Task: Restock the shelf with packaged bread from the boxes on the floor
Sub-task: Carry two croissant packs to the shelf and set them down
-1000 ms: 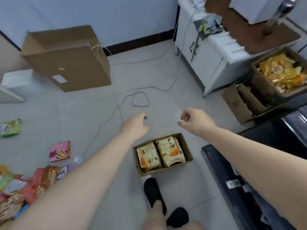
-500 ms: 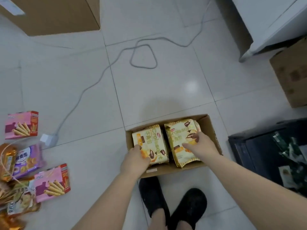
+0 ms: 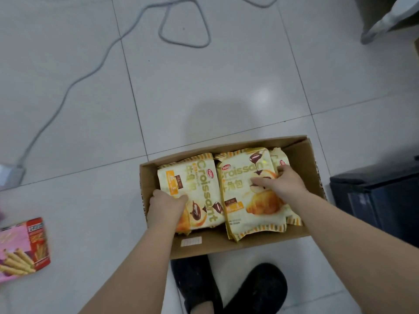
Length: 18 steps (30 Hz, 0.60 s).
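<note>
I am at the picking-up step: bent over the cardboard box (image 3: 229, 243) that sits on the tiled floor (image 3: 204, 87) just ahead of my shoes, with nothing carried to the shelf yet and no shelf in sight. Inside the box lie the croissant packs, flat and face up, side by side, their long axes running from me toward the far wall of the box. On the left pack (image 3: 199, 189) the printed word runs along that length and starts at the far end; the right pack (image 3: 247, 207) carries its word across the far end, with another pack edge showing beyond it. My left hand (image 3: 166, 205) curls over the left pack's near left edge, gripping it; my right hand (image 3: 281, 184) pinches the right pack's far right corner, fingers spread across its face. Next, I judge, both must lift level, since the soft wrappers will sag.
</note>
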### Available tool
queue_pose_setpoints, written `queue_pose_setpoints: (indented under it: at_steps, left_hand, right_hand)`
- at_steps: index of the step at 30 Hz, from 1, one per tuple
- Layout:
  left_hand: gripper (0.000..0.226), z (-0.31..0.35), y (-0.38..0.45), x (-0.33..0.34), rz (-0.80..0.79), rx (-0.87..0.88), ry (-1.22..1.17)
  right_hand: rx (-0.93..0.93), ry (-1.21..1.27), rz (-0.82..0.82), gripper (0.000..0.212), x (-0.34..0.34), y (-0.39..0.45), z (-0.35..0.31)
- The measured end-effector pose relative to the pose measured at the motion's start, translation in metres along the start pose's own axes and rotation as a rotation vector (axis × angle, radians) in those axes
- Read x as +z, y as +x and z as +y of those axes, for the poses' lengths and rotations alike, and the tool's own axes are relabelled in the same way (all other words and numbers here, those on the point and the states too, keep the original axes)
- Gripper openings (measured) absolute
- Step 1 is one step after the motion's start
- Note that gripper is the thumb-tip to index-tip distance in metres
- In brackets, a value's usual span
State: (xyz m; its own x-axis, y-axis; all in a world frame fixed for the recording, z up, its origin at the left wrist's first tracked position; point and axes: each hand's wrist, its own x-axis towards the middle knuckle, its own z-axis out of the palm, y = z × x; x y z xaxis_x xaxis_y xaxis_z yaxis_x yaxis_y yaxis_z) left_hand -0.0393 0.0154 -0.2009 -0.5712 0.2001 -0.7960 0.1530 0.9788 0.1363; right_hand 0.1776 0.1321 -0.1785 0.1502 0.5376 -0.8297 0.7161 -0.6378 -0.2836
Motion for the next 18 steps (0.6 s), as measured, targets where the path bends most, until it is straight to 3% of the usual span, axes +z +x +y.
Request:
queue_pose_setpoints:
  at_steps: [2, 6, 14, 18]
  left_hand:
    - [0.061, -0.003, 0.002, 0.000, -0.011, -0.003, -0.061]
    - [0.054, -0.008, 0.001, -0.003, -0.074, 0.010, -0.227]
    - [0.051, -0.006, -0.010, 0.002, -0.141, 0.093, -0.394]
    - [0.058, 0.003, -0.021, -0.004, -0.147, 0.150, -0.513]
  right_hand:
    - [0.015, 0.089, -0.044, 0.077, 0.004, 0.001, 0.000]
    - [0.011, 0.189, -0.055, 0.078, 0.005, -0.001, -0.001]
    - [0.045, 0.379, -0.083, 0.046, -0.002, -0.005, 0.012]
    - [0.035, 0.405, -0.015, 0.051, -0.003, -0.015, 0.012]
